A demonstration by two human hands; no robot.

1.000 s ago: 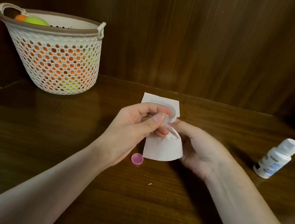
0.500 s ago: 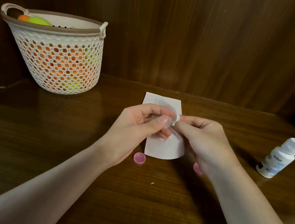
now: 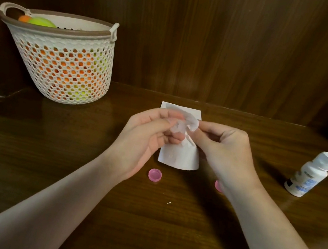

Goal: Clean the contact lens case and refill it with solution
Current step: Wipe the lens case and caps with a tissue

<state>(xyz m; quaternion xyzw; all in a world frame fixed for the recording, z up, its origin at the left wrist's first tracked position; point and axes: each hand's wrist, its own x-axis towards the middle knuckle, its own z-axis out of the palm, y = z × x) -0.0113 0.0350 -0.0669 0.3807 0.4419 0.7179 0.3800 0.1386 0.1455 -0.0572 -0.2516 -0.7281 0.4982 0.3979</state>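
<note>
Both hands' grip [image 3: 184, 128] unchanged, tissue [image 3: 179, 157] lower.

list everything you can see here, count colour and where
case: 1, clear, pinched in left hand
tissue: 1, white, hanging from both hands at table centre
caps: 2, pink, on table under the hands; right one partly hidden by wrist
bottle: 1, white, capped, on table at right
basket: 1, white with brown rim, back left, holding orange and yellow-green things
table: 1, dark wood
left hand: 1, grips case
right hand: 1, pinches tissue against case
</note>
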